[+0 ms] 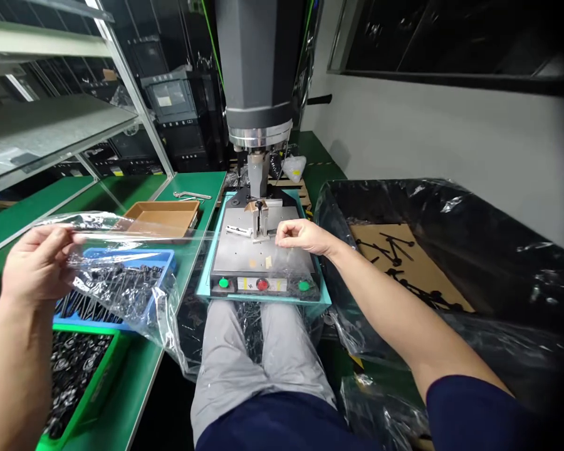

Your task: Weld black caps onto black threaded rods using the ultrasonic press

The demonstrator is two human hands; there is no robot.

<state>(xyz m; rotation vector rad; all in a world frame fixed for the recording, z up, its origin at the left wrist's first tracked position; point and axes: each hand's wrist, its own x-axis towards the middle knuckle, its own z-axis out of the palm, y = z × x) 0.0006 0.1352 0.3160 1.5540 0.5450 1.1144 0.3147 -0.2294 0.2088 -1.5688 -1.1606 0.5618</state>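
Note:
A clear plastic bag (122,291) is stretched across the view, its upper edge pulled taut and its lower part hanging loose over the bench edge. At the left, my left hand (40,260) is closed on one end of it. My right hand (298,237) pinches the other end in front of the machine's metal fixture (259,219). Through the film show a blue tray (167,260) of thin black parts and the machine's base plate (244,254). Closer to me, a green bin (104,376) holds small black parts.
The machine's grey head (251,56) hangs above the fixture. Green buttons (223,283) and a red button (262,284) line the base's front. A brown tray (164,216) and a wrench (192,195) lie at left. At right stands a film-lined box (432,200) with black parts on cardboard.

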